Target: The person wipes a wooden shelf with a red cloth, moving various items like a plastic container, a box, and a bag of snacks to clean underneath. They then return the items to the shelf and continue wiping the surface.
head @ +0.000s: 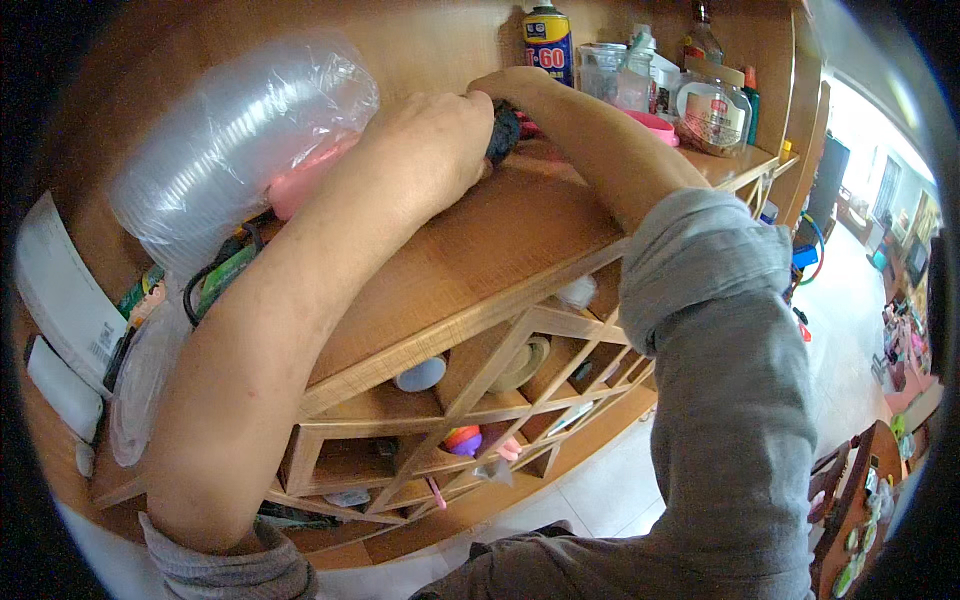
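Both hands meet over the wooden shelf (480, 232), near its back. My left hand (442, 139) is curled around a dark, soft-looking black item (504, 135), which shows only at the hand's right side. I cannot tell exactly what it is. My right hand (514, 84) touches the left one from behind, bent at the wrist; its fingertips are hidden. A small red thing (529, 127) peeks out under the right wrist. To the left of my left hand lies a stack of clear plastic containers (247, 135) in a thin bag, with a pink item (307, 180) against it.
A spray can (548, 45) stands behind the right wrist. Further right are clear tubs (600, 67), a pink ring-shaped item (656, 127), a lidded jar (712, 109) and a glass bottle (701, 37). A wooden lattice rack (525, 367) sits below the shelf's front edge.
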`<state>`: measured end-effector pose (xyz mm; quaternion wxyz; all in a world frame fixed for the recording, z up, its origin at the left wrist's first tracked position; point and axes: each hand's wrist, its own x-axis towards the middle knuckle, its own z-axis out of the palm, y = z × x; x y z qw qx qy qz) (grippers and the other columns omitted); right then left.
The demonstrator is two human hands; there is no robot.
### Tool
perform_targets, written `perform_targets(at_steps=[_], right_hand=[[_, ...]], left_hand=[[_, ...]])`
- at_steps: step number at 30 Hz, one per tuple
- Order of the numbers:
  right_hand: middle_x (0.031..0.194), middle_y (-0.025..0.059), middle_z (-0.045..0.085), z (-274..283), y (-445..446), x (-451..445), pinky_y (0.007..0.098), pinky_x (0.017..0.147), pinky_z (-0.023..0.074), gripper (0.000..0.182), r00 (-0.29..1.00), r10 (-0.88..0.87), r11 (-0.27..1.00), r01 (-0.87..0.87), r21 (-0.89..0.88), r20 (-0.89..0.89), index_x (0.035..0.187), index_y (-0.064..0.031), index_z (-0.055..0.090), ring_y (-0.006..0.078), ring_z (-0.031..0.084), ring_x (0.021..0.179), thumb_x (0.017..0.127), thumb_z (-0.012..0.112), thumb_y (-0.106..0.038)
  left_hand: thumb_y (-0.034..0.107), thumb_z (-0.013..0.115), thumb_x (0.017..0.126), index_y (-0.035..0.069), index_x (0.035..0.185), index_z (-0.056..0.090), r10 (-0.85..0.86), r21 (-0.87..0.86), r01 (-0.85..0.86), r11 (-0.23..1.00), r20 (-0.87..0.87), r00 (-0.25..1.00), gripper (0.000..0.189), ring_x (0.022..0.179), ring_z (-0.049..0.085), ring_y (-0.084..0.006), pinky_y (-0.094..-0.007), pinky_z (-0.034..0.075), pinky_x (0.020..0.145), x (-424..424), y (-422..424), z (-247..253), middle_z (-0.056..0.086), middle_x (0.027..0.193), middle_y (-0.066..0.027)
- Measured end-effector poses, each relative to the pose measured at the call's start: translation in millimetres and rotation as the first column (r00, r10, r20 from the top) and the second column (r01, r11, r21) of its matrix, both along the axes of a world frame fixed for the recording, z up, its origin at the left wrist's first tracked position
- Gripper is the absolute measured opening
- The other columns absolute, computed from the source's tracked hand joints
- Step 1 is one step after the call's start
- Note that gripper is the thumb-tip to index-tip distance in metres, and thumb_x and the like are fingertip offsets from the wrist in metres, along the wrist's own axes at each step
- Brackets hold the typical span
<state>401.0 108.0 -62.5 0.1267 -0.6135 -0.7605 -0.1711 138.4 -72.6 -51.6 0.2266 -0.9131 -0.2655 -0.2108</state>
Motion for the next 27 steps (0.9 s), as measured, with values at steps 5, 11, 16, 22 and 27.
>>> perform_targets(at_steps=[5, 11, 16, 22, 27], right_hand=[[0.113, 0.0122, 0.063, 31.7, -26.2, -96.9, 0.036, 0.09, 0.0439, 0.034, 0.997, 0.015, 0.93, -0.043, -0.366, -0.078, 0.107, -0.0111, 0.066, 0.024, 0.059, 0.106, 0.083, 0.056, -0.032], [0.091, 0.0128, 0.068, 61.6, -65.6, -100.0, 0.0323, 0.076, 0.0514, 0.028, 0.92, 0.188, 0.837, 0.033, 0.547, -0.343, 0.091, -0.0034, 0.068, 0.0202, 0.065, 0.09, 0.08, 0.058, -0.028], [0.082, 0.0105, 0.065, 122.4, -200.4, -61.2, 0.0296, 0.07, 0.0471, 0.026, 0.322, 0.906, 0.251, 0.115, 0.961, -0.275, 0.094, 0.005, 0.065, 0.0173, 0.058, 0.076, 0.079, 0.054, -0.014], [0.091, 0.0079, 0.061, 52.6, -334.2, -76.0, 0.0251, 0.07, 0.0462, 0.03, 0.372, 0.896, 0.234, 0.069, 0.97, -0.243, 0.107, 0.0053, 0.059, 0.0128, 0.055, 0.078, 0.083, 0.051, -0.011], [0.092, 0.0068, 0.061, 28.9, -331.3, -12.0, 0.0239, 0.07, 0.0468, 0.029, 0.435, 0.792, 0.347, 0.257, 0.902, -0.428, 0.109, 0.0036, 0.058, 0.0112, 0.056, 0.079, 0.084, 0.052, -0.009]], left_hand=[[0.021, 0.068, 0.077, 0.0, 0.094, 0.056, 0.085, -0.045, -0.088, 0.995, -0.055, 0.995, 0.03, 0.089, 0.06, -0.0407, -0.047, 0.048, 0.078, -24.2, 9.0, -1.3, 0.063, 0.089, -0.0246], [0.022, 0.068, 0.076, 0.0, 0.096, 0.055, 0.132, -0.045, -0.138, 0.989, -0.107, 0.985, 0.032, 0.089, 0.06, -0.0408, -0.0465, 0.048, 0.08, -20.7, 12.9, 0.9, 0.062, 0.091, -0.0248], [0.022, 0.068, 0.076, 0.0, 0.099, 0.055, 0.127, -0.019, -0.134, 0.991, -0.206, 0.97, 0.034, 0.093, 0.059, -0.0406, -0.0455, 0.048, 0.08, 15.1, 22.5, 8.8, 0.062, 0.096, -0.0241], [0.017, 0.067, 0.07, 0.001, 0.099, 0.056, 0.013, 0.004, -0.013, 1.0, -0.15, 0.989, 0.035, 0.094, 0.059, -0.0407, -0.0439, 0.047, 0.082, 39.7, 73.5, 0.0, 0.062, 0.099, -0.0246], [0.026, 0.068, 0.074, 0.001, 0.122, 0.05, 0.245, -0.009, -0.251, 0.968, -0.189, 0.951, 0.057, 0.103, 0.058, -0.0373, -0.0406, 0.046, 0.089, 59.8, 90.1, -1.3, 0.06, 0.11, -0.0243]])
